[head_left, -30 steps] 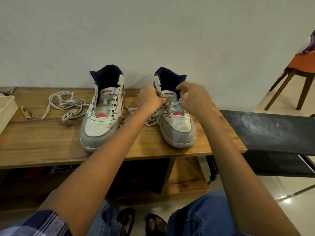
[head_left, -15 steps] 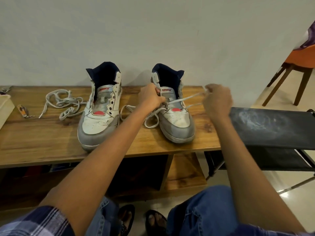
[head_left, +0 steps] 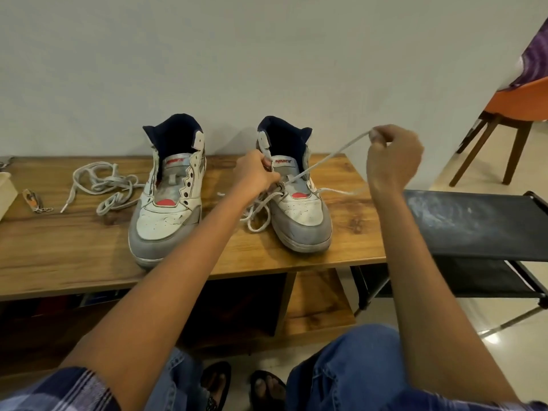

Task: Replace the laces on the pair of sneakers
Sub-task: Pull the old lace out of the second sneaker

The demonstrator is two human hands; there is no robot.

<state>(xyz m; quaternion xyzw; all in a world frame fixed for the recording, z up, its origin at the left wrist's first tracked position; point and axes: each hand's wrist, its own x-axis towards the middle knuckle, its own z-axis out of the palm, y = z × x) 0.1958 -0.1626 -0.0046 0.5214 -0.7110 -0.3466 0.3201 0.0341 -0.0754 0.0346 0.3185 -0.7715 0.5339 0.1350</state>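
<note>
Sneakers stand side by side at mid-frame on a wooden table [head_left: 59, 250], toes toward the camera, heels near the pale wall. The left sneaker [head_left: 169, 200] has bare eyelets; a loose grey lace [head_left: 102, 188] lies tangled on the wood to its left, apart from it. The right sneaker [head_left: 299, 203] carries a lace [head_left: 326, 161] through its lower eyelets, with slack looped on the table beside its inner edge.

The left hand [head_left: 255, 176] is curled against that shoe's inner eyelet row, fingers closed; they seem to pinch the flap or the lace there, but the knuckles hide the contact. The right hand [head_left: 394, 158] is raised at right of centre, thumb and forefinger pinching the lace end, which runs taut down to the eyelets; a second strand trails under the wrist toward the table's right edge.

At far left, a pale box [head_left: 6, 191] is cut off by the frame, with a small keychain item [head_left: 32, 200] beside it, too small to identify. Right of the table sits a black fabric rack [head_left: 474, 221], close to its edge. An orange chair [head_left: 522, 114] is cropped at upper right. Bare wood lies in front of both toes.
</note>
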